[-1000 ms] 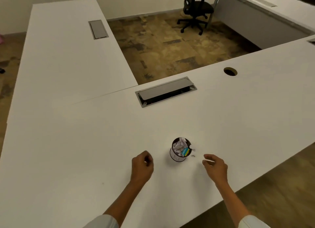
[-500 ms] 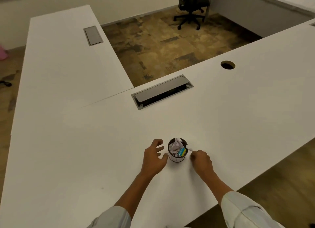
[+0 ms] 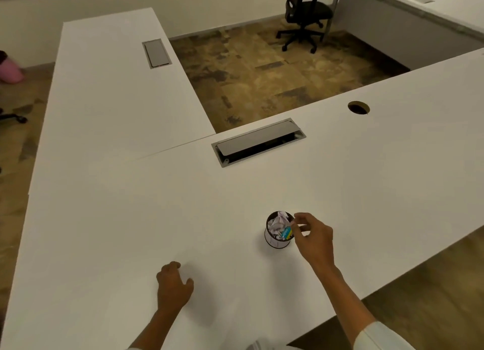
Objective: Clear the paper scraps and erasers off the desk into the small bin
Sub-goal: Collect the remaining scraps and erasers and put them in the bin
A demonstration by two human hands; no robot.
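On the white tabletop point(image 3: 131, 218) stands the small bin point(image 3: 277, 241), a dark round cup holding crumpled paper scraps point(image 3: 278, 223) and a blue and yellow eraser point(image 3: 286, 233) near its right rim. The right hand point(image 3: 314, 238) hovers just beside the bin's right edge, thumb and forefinger pinched together over the rim on what looks like a small white scrap, though it is too small to tell for certain. The left hand point(image 3: 172, 288) rests on the tabletop well to the left of the bin, its fingers loosely curled and holding nothing. A grey cable hatch point(image 3: 258, 141) lies farther back, and a black office chair point(image 3: 305, 14) stands on the floor beyond.
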